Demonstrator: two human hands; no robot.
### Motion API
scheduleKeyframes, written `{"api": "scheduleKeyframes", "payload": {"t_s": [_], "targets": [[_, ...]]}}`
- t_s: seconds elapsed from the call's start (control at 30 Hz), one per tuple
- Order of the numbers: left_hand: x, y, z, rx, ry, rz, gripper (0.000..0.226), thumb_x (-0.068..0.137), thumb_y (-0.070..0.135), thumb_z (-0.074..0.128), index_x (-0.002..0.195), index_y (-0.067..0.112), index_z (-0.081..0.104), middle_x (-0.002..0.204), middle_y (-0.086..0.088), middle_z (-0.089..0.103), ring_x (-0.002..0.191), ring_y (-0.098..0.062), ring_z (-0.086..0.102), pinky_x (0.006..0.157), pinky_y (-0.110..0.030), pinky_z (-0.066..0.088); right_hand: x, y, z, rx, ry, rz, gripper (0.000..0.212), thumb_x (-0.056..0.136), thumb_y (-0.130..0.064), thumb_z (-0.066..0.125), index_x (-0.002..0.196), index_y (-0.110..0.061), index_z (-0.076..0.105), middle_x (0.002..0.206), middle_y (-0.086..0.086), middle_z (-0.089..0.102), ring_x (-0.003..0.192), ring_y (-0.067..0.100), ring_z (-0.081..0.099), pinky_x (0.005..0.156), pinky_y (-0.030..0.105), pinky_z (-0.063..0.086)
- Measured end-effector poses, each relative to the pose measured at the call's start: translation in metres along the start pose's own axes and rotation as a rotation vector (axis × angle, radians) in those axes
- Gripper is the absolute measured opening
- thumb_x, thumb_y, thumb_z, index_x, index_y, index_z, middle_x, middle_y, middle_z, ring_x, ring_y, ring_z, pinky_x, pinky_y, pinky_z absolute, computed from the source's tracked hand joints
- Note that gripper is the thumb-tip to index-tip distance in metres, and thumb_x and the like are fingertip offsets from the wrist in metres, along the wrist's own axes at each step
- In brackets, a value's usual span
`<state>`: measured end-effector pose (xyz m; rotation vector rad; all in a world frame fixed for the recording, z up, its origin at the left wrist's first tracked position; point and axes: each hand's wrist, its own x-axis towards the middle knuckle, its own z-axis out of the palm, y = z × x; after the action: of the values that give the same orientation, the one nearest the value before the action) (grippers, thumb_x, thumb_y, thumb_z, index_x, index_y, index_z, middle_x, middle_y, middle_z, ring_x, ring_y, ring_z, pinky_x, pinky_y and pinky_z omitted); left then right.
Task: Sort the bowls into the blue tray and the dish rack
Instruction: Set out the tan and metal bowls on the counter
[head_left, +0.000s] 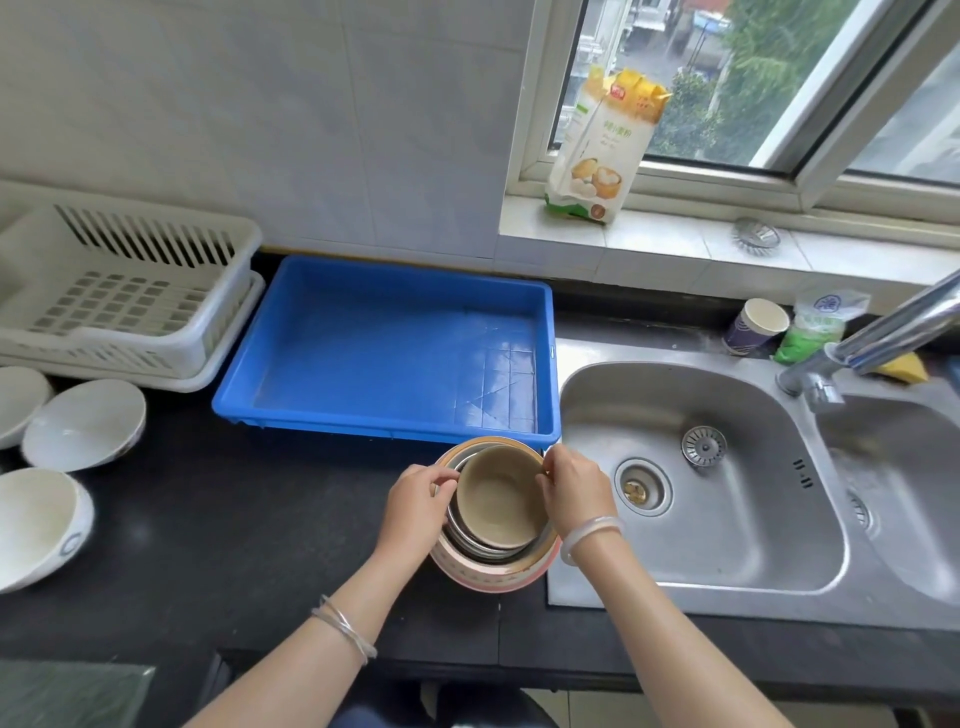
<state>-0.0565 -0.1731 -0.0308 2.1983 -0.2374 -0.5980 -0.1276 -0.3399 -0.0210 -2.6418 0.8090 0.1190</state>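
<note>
A stack of nested bowls stands on the black counter just in front of the blue tray (384, 291). A tan bowl (498, 499) sits on top, metal bowls lie under it, and a pink patterned bowl (488, 574) is at the bottom. My left hand (415, 501) grips the tan bowl's left rim and my right hand (574, 491) grips its right rim. The blue tray holds nothing. A white dish rack (156, 234) stands at the far left, also with nothing in it. Three white bowls (83, 423) lie on the counter at the left.
A steel double sink (727, 545) with a tap (883, 332) lies to the right of the stack. A paper cup (756, 327), a green bag and a yellow sponge sit behind the sink. A flour bag (602, 150) stands on the window sill.
</note>
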Motion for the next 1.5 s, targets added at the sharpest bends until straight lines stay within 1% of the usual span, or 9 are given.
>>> {"api": "scheduleKeyframes", "payload": {"t_s": [0.13,0.4,0.53,0.7,0.8,0.9,0.97,1.27,1.5], "targets": [[0.002,-0.001,0.001,0.023,-0.014,0.001,0.022,0.094,0.019,0.051,0.109,0.014,0.066,0.107,-0.003,0.056,0.091,-0.021,0.062,0.087,-0.040,0.054,0.005,0.001,-0.006,-0.082,-0.046,0.010,0.014,0.092,-0.021,0.048,0.099,-0.010,0.052,0.101,0.014,0.067,0.094,0.034,0.060,0.067,0.033,0.037],[0.006,0.006,0.003,0.100,0.006,0.011,0.004,0.089,0.019,0.058,0.087,0.018,0.061,0.106,0.000,0.053,0.095,-0.012,0.051,0.074,-0.021,0.039,0.013,0.018,-0.034,0.241,-0.152,0.093,0.014,0.085,-0.013,0.057,0.078,-0.019,0.047,0.080,0.011,0.071,0.076,0.031,0.065,0.074,0.034,0.052],[0.008,0.012,0.001,0.078,0.019,0.032,0.010,0.090,0.017,0.054,0.080,0.018,0.055,0.089,0.002,0.059,0.075,-0.007,0.051,0.054,-0.015,0.035,0.013,0.020,-0.042,0.338,-0.141,0.116,0.015,0.085,-0.014,0.060,0.076,-0.023,0.052,0.077,0.007,0.072,0.068,0.023,0.066,0.061,0.025,0.046],[0.009,0.015,-0.013,0.013,0.039,0.023,0.019,0.090,0.017,0.054,0.072,0.020,0.051,0.083,0.002,0.062,0.073,-0.004,0.053,0.056,-0.014,0.036,0.014,0.002,-0.053,0.433,-0.111,0.066,0.008,0.083,-0.012,0.060,0.086,-0.017,0.065,0.073,0.008,0.072,0.062,0.020,0.066,0.069,0.032,0.054],[0.009,0.015,-0.030,-0.045,0.077,0.006,0.017,0.089,0.018,0.056,0.072,0.016,0.054,0.085,-0.001,0.065,0.081,-0.016,0.060,0.064,-0.022,0.047,0.017,-0.018,-0.062,0.452,-0.072,0.019,0.008,0.082,-0.012,0.061,0.085,-0.017,0.067,0.068,0.004,0.071,0.057,0.015,0.063,0.068,0.027,0.054],[0.010,0.008,-0.054,-0.125,0.124,-0.049,0.011,0.087,0.016,0.057,0.078,0.010,0.058,0.084,-0.005,0.066,0.084,-0.024,0.064,0.080,-0.043,0.054,0.022,-0.038,-0.068,0.532,-0.060,-0.016,0.015,0.081,-0.010,0.062,0.073,-0.023,0.063,0.046,-0.011,0.062,0.039,0.003,0.056,0.048,0.012,0.048],[0.009,-0.001,-0.072,-0.168,0.164,-0.078,0.010,0.087,0.015,0.057,0.080,0.010,0.059,0.084,-0.005,0.065,0.084,-0.024,0.064,0.081,-0.045,0.055,0.025,-0.053,-0.068,0.599,-0.079,-0.036,0.021,0.081,-0.009,0.063,0.069,-0.027,0.061,0.039,-0.011,0.058,0.034,0.001,0.051,0.043,0.011,0.044],[-0.021,-0.084,-0.142,-0.475,0.409,-0.349,0.009,0.091,0.012,0.056,0.083,0.008,0.060,0.087,-0.011,0.066,0.080,-0.020,0.068,0.065,-0.026,0.057,0.037,-0.143,-0.006,0.724,-0.317,-0.086,0.009,0.083,-0.007,0.059,0.085,-0.015,0.061,0.042,-0.008,0.060,0.035,0.004,0.053,0.041,0.015,0.044],[-0.054,-0.163,-0.173,-0.606,0.641,-0.563,0.008,0.091,0.008,0.054,0.085,0.003,0.057,0.089,-0.015,0.060,0.080,-0.021,0.062,0.062,-0.026,0.053,0.038,-0.219,0.064,0.817,-0.471,0.029,0.005,0.086,-0.014,0.061,0.087,-0.018,0.063,0.072,0.005,0.066,0.045,0.010,0.066,0.046,0.017,0.052]]}}
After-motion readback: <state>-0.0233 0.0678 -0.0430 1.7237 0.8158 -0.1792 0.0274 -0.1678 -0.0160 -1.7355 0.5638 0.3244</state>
